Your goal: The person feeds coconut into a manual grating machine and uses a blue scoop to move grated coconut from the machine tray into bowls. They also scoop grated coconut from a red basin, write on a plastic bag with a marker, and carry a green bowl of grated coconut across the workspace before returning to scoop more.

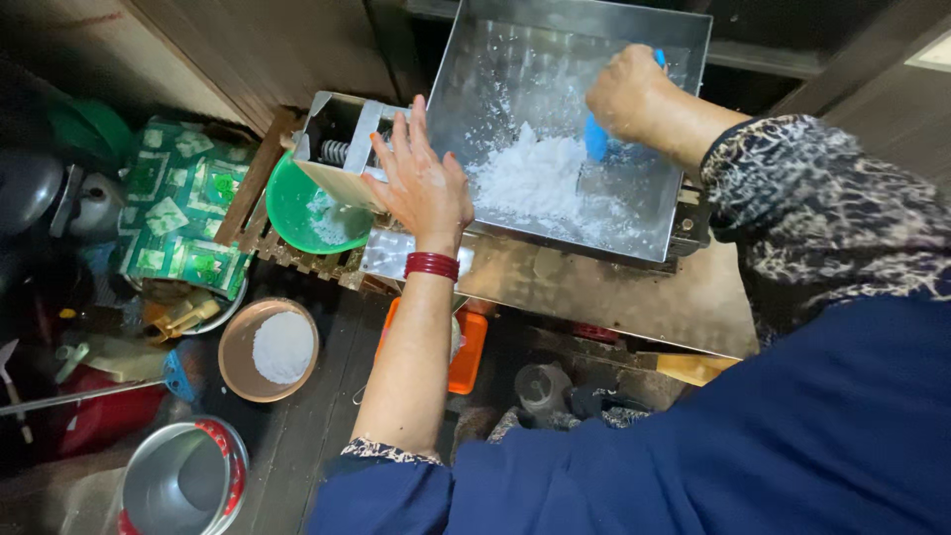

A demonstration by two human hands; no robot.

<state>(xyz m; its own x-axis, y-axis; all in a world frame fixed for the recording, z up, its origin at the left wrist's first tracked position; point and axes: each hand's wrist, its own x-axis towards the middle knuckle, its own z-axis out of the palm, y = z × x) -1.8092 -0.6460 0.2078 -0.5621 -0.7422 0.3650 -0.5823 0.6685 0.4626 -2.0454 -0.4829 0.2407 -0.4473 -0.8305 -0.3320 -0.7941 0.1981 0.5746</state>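
Scraping is the step in hand: your right hand [626, 94] is clenched on a blue scraper [595, 137] inside the steel tray [555, 59], its blade at the right edge of the white heap [540, 183]. Your left hand [426, 183] holds nothing, fingers spread flat, pressing on the tray's left wall where it meets the chute [342, 149].

Judging from this, the next move calls for a firm pull of the blade across the tray floor toward the chute, with your left hand bracing the tray.

The heap looks damp, crumbly and flaky, with thin smears clinging to the tray walls. The tray is shiny sheet metal, square-cornered and sloped. Left of the tray, under the chute, a round green plastic bowl [297, 213] holds a little of the same white stuff. Below that bowl sits a brown bowl [238, 357] with a mound of white powder.
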